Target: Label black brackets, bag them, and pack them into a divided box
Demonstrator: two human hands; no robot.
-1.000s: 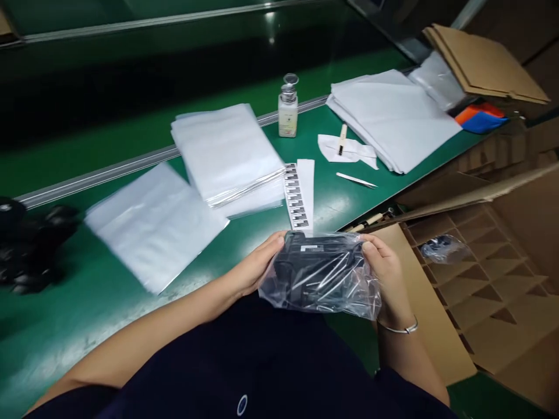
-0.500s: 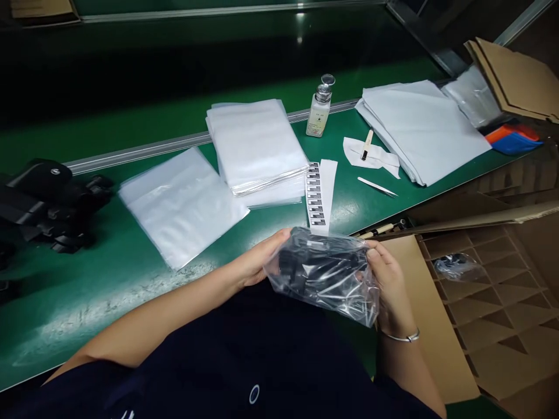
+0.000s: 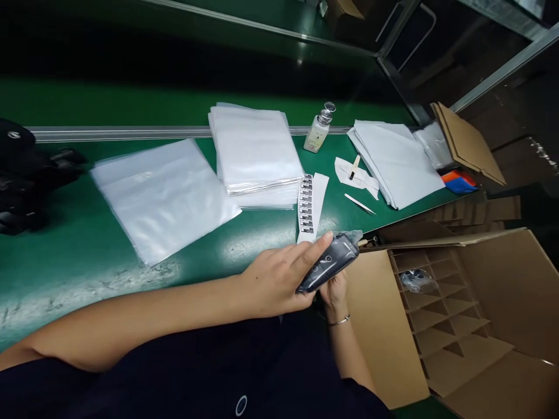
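Note:
A black device in a clear plastic bag [image 3: 329, 265] is held in front of my body, with the film now drawn close around it. My left hand [image 3: 282, 276] is closed over its near left side, fingers along the top edge. Under its lower right side, my right hand [image 3: 335, 289] grips the same bagged device, partly hidden behind it. Just beyond the hands lies a strip of printed labels [image 3: 306, 203] on the green table.
Stacked clear bags [image 3: 257, 151] and a separate bag pile [image 3: 166, 201] lie left. Behind stand a pump bottle [image 3: 318, 129], brush [image 3: 354, 167], tweezers [image 3: 360, 203] and white sheets [image 3: 395, 160]. Black devices [image 3: 26, 180] sit far left. A divided carton [image 3: 458, 349] at right holds a bagged item [image 3: 417, 280].
The bagged device has been turned and tilted, and its loose film is wrapped tighter. My left hand has moved over it; my right hand has shifted left and beneath. The view has swung right.

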